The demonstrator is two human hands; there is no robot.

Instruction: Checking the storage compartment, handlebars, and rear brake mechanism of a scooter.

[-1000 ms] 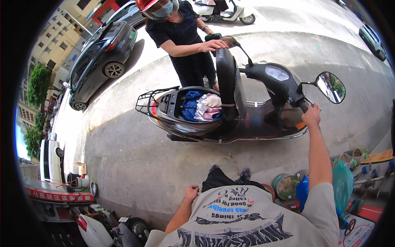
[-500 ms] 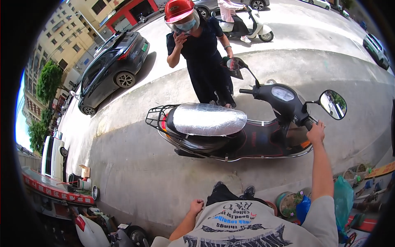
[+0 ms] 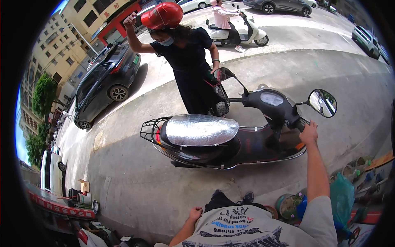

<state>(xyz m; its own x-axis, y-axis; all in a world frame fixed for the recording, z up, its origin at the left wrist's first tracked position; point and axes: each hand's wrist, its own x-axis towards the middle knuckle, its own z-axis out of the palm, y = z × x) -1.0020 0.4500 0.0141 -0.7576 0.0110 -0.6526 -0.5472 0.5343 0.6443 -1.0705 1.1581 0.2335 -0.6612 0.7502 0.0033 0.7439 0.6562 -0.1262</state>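
Right hand (image 3: 309,132) clenched around the near handlebar grip (image 3: 302,126) of the black scooter (image 3: 251,146). Clock centred on this hand, twelve toward the top of the head view. Scooter body runs out toward nine, upright on the concrete, silver seat cover (image 3: 201,129) on top and rear rack (image 3: 149,128) beyond. Near mirror (image 3: 323,103) at one; far mirror (image 3: 224,74) at ten. My left hand (image 3: 195,212), at eight, hangs low beside my shirt (image 3: 247,222), fingers curled; cannot tell how tightly. Green bag (image 3: 342,197) at five. Beyond the scooter, at ten: a person in a dark dress (image 3: 181,53) and red helmet (image 3: 164,15), one arm raised, the other hand near the far mirror, contact unclear. White scooter (image 3: 253,36) with pink-topped rider (image 3: 223,19) at eleven. Dark car (image 3: 105,84) between nine and ten.
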